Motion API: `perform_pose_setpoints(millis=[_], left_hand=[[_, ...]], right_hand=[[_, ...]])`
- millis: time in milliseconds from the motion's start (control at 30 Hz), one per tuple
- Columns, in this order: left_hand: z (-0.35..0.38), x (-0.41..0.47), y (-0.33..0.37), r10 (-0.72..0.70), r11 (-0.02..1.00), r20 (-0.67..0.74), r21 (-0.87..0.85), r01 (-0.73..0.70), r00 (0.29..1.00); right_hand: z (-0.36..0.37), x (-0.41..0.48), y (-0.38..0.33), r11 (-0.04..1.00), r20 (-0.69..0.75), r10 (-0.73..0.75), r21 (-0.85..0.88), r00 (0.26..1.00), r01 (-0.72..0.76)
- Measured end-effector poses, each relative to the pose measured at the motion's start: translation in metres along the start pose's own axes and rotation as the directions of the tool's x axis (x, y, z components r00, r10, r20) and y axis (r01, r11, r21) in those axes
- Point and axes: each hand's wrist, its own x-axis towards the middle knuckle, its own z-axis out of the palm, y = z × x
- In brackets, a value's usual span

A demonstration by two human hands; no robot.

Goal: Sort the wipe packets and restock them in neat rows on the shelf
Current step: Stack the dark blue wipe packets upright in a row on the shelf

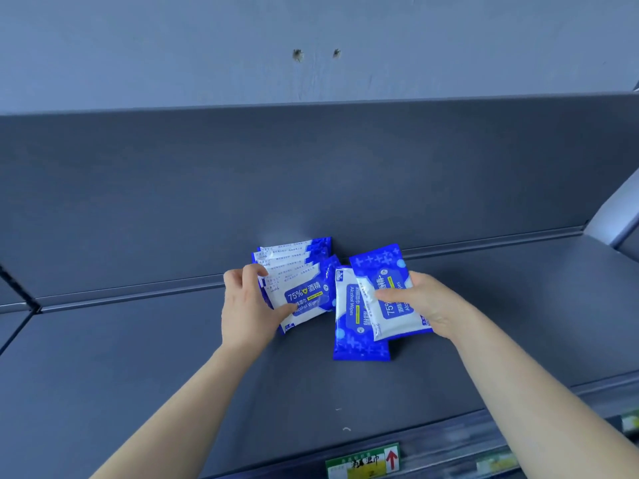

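— Head view: what does the shelf (138, 340) hold?

— Only wipe packets, all near its middle, close to the back panel (311, 167). A price tag (366, 461) with a red arrow sits on the front edge.

— How do the packets look?

— They are blue and white soft packs with a blue "75%" alcohol-wipes label.

— And the hands?

— The person's left hand (247, 312) grips a fanned stack (297, 271), fingers (254, 271) curled over its left edge and thumb on the front label. The right hand (425, 302) grasps a single packet (390, 292), thumb on top. It overlaps a flat packet (352, 337) lying on the shelf.

— How many are there?

— There are two on the right. The fan shows at least five, but the exact count is unclear.
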Motion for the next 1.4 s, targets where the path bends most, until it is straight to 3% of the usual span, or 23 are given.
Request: perform_pose_setpoints(millis=[133,300,367,567,733,833,933,1033,1133,1200,1267,1333,1400], left_hand=[[0.003,-0.006,0.004,0.009,0.999,0.095,-0.034,-0.006,0.995],[0.004,-0.015,0.012,-0.054,0.934,0.294,-0.323,0.153,0.954],[0.005,-0.018,0.013,-0.036,0.932,0.351,-0.327,0.159,0.936],[-0.005,-0.006,0.021,-0.134,0.856,0.381,-0.421,0.301,0.915],[-0.011,0.001,0.022,-0.087,0.897,0.363,-0.377,0.232,0.928],[-0.010,-0.001,0.013,-0.143,0.888,0.337,-0.371,0.271,0.930],[-0.010,-0.005,0.007,-0.211,0.825,0.354,-0.435,0.360,0.911],[-0.011,-0.010,0.010,-0.255,0.653,0.383,-0.609,0.450,0.888],[-0.011,-0.022,0.017,-0.245,0.479,0.413,-0.735,0.480,0.877],[-0.007,-0.029,0.017,-0.228,0.476,0.418,-0.740,0.476,0.879],[-0.004,-0.033,0.016,-0.247,0.553,0.391,-0.694,0.461,0.886],[-0.001,-0.033,0.013,-0.285,0.614,0.344,-0.652,0.446,0.895],[-0.001,-0.035,0.011,-0.300,0.589,0.355,-0.661,0.464,0.886]], right_hand=[[0.008,0.007,-0.003,0.998,-0.056,-0.029,0.059,0.998,0.033],[0.020,0.014,-0.001,0.992,-0.058,-0.040,0.116,0.998,0.047],[0.028,0.016,0.002,0.992,-0.047,-0.045,0.114,0.998,0.050],[0.026,0.017,-0.027,0.958,0.066,-0.198,-0.201,0.978,0.207],[0.037,0.028,-0.042,0.878,0.163,-0.209,-0.403,0.964,0.258],[0.041,0.031,-0.035,0.942,0.146,-0.179,-0.260,0.973,0.212],[0.035,0.032,-0.028,0.998,0.081,-0.052,-0.031,0.995,0.054],[0.027,0.033,-0.018,0.990,-0.001,0.060,0.131,0.998,-0.059],[0.023,0.031,-0.005,0.950,0.015,0.081,0.301,0.997,-0.082],[0.022,0.030,0.004,0.949,-0.028,0.110,0.299,0.994,-0.096],[0.019,0.030,0.010,0.951,-0.065,0.121,0.294,0.990,-0.097],[0.015,0.030,0.014,0.933,-0.038,0.121,0.345,0.992,-0.101],[0.014,0.024,0.017,0.909,0.009,0.115,0.402,0.993,-0.109]])
